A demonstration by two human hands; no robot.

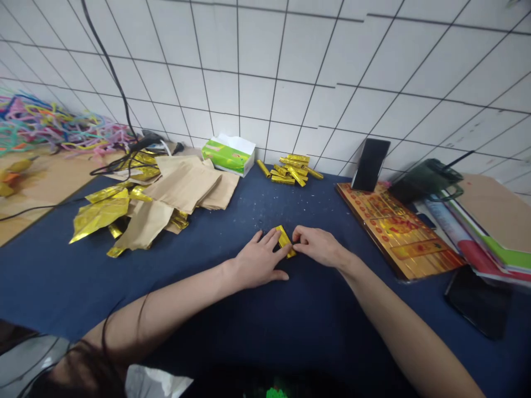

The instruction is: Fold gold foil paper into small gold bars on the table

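Small folded gold-foil strip (284, 242) pinched between left hand (259, 260) and right hand (317, 246), on a navy cloth worktop (174, 293), open room toward 6 o'clock. Brown kraft-paper sheets (182, 185) at 10 o'clock, stacked gold-foil bars (288, 168) at 12, red-and-gold printed board (398, 232) nearest at 3.

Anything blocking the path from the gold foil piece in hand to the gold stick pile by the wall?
Nothing visible. The folded gold foil piece is pinched between the left hand and right hand. Only the blue mat lies between it and the pile of gold foil sticks.
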